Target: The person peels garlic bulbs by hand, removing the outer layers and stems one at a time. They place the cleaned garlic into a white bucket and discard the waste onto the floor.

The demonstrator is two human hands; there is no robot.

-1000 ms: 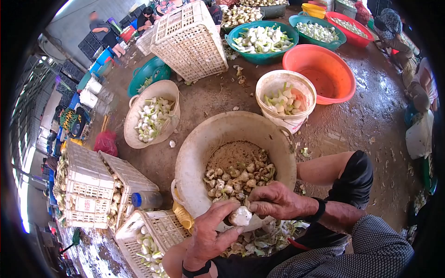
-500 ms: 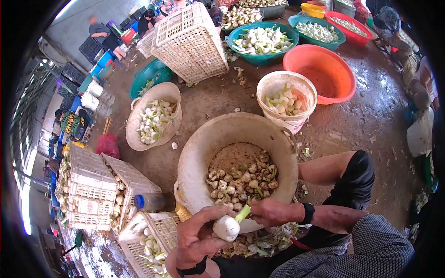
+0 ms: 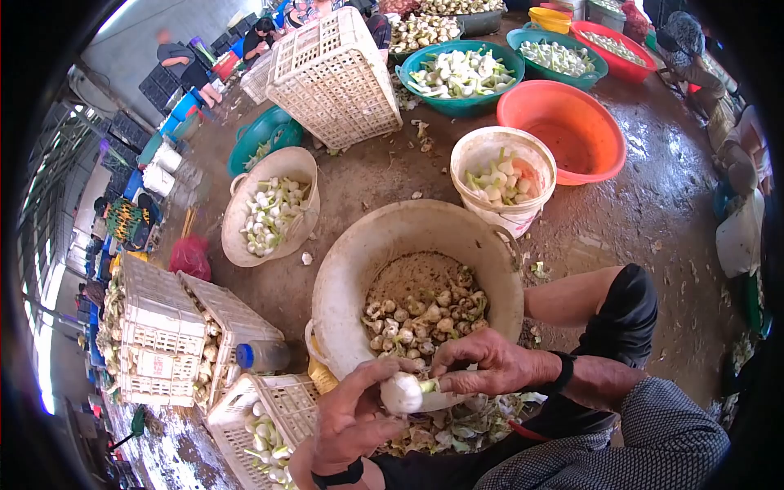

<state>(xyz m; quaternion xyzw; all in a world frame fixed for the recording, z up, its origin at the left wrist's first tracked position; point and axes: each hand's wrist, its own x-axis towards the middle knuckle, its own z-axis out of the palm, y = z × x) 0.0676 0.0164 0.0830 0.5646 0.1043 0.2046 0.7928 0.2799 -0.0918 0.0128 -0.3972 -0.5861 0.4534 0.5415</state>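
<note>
A white garlic bulb (image 3: 401,394) rests between the thumb and fingers of my left hand (image 3: 349,420), at the near rim of a big pale tub (image 3: 343,269). The fingers of my right hand (image 3: 490,365) are pinched round the bulb's short green stem (image 3: 429,385). Brown, unpeeled bulbs (image 3: 416,318) lie in the bottom of the tub. Below my hands is a heap of peelings (image 3: 469,425).
White crates (image 3: 163,335) stand at the left, beside a blue-capped bottle (image 3: 265,356). Beyond the tub are an oval tub of garlic (image 3: 273,212), a white bucket (image 3: 506,204), an orange basin (image 3: 563,122) and a tall crate (image 3: 331,82). Several people sit or stand around.
My right hand has moved left and nearer, and its fingers have closed on the stem. The bulb has turned, with its stem now pointing right.
</note>
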